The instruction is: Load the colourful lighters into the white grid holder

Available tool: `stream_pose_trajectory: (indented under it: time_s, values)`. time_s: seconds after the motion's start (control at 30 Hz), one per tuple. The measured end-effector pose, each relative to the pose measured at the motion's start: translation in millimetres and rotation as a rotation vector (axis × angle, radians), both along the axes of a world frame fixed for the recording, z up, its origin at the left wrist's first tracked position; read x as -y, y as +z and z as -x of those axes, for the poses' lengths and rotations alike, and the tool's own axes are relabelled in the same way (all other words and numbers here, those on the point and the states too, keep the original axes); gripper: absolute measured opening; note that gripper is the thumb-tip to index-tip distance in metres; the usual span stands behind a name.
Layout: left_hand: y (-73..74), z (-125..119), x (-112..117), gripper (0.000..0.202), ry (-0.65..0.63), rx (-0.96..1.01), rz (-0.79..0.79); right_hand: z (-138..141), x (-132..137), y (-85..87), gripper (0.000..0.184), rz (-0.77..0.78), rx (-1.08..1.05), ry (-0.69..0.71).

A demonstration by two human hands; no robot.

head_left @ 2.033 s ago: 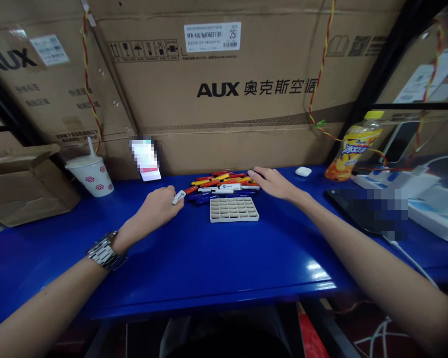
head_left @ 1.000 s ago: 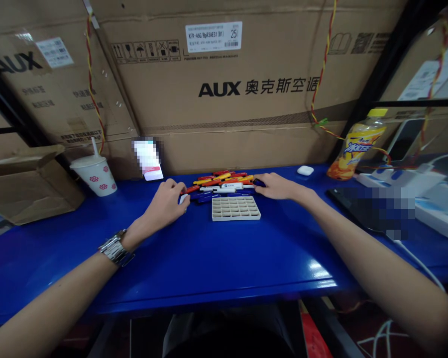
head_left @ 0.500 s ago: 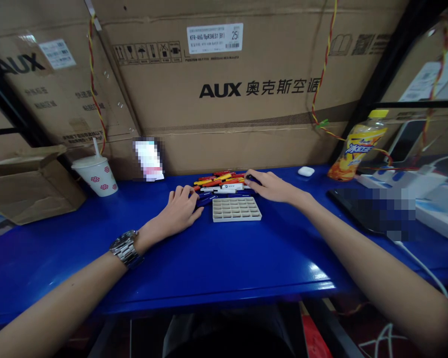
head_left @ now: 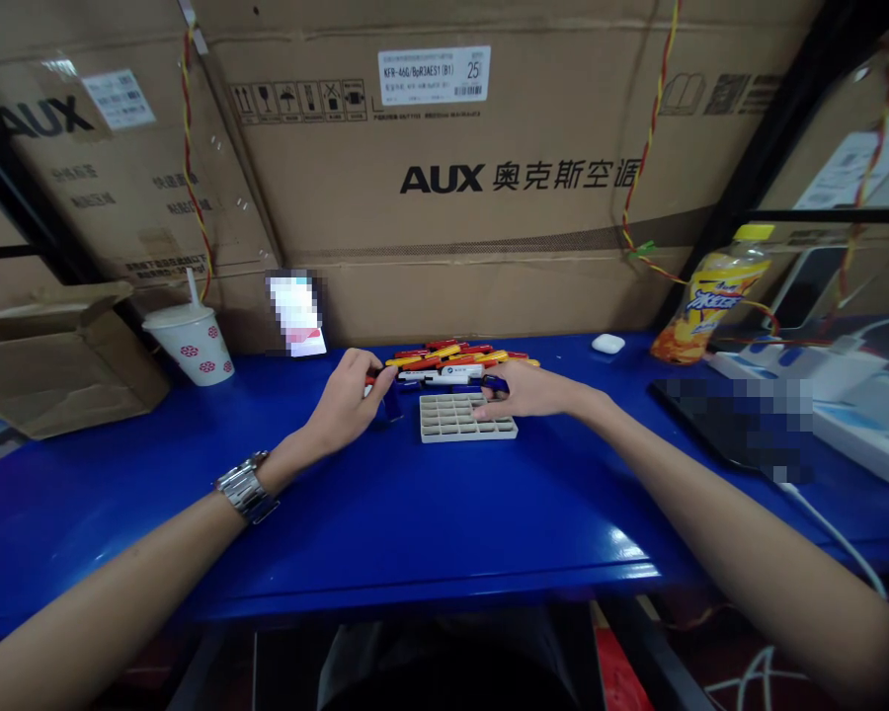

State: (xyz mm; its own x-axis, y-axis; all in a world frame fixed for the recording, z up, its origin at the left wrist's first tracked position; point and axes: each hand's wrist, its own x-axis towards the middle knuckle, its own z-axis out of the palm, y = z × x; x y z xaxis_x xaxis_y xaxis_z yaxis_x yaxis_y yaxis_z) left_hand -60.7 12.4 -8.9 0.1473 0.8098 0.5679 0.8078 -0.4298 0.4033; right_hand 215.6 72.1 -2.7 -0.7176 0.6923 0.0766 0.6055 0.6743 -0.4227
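Observation:
My left hand (head_left: 347, 397) is closed at the left end of a heap of markers, with a red marker (head_left: 371, 379) partly showing between thumb and fingers. A blue marker (head_left: 392, 405) lies just under those fingertips. At the heap's right side, the curled fingers of my right hand (head_left: 525, 389) hold another blue marker (head_left: 496, 384), its far end hidden. The thumb of that hand reaches over a pale grid tray (head_left: 457, 433) with several small compartments. Behind the tray lie white markers (head_left: 455, 375), with yellow and red ones (head_left: 444, 354) further back.
A paper cup with a straw (head_left: 191, 346), an opened cardboard box (head_left: 59, 365) and a lit phone (head_left: 296, 314) stand on the left. To the right are a white earbud case (head_left: 608, 343), a drink bottle (head_left: 715, 296), a dark phone (head_left: 711, 425) and a power strip (head_left: 845, 395). Large cartons (head_left: 489, 247) rise behind.
My left hand has gone from spread fingers over the blue markers to a closed grip. My right hand has come nearer, from the back of the heap to beside the tray, and holds a blue marker.

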Motion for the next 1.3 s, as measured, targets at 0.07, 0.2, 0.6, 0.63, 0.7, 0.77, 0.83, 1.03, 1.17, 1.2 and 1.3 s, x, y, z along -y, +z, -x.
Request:
stream_pose_trajectory:
  time_s: [0.07,0.2,0.6,0.63,0.7,0.77,0.83,1.03,1.17,1.2,1.3]
  values:
    - [-1.0,-2,0,0.025,-0.027,0.201,0.093,4,0,-3.5,0.042,-0.014,-0.027,-0.018]
    - [-2.9,-8,0,0.028,-0.243,0.692,0.281,13,4,-6.1,0.043,-0.136,-0.081,-0.056]
    - [1.7,-20,9,0.030,-0.205,0.929,0.343,15,3,-6.4,0.031,-0.200,-0.434,-0.105]
    - [0.5,-19,8,0.031,-0.212,0.929,0.346,17,3,-6.9,0.034,-0.199,-0.468,-0.111]
    - [-1.3,-18,8,0.032,-0.229,0.943,0.365,19,4,-7.6,0.041,-0.147,-0.542,-0.150]
    - [-1.9,-18,8,0.032,-0.247,0.957,0.393,21,5,-7.1,0.049,-0.048,-0.611,-0.209]
    - [-1.4,-18,10,0.031,-0.260,0.959,0.421,21,7,-5.6,0.055,0.040,-0.641,-0.271]
    - [0.7,-17,12,0.036,-0.187,0.904,0.406,15,5,-6.0,0.057,0.017,-0.555,-0.432]
    - [0.3,-16,12,0.043,-0.139,0.852,0.359,15,0,-12.3,0.051,-0.052,-0.547,-0.532]
    - [0.2,-16,12,0.042,-0.128,0.848,0.353,16,-1,-13.3,0.048,-0.067,-0.543,-0.548]
    - [0.5,-16,13,0.039,-0.077,0.845,0.364,18,0,-14.5,0.035,-0.094,-0.557,-0.567]
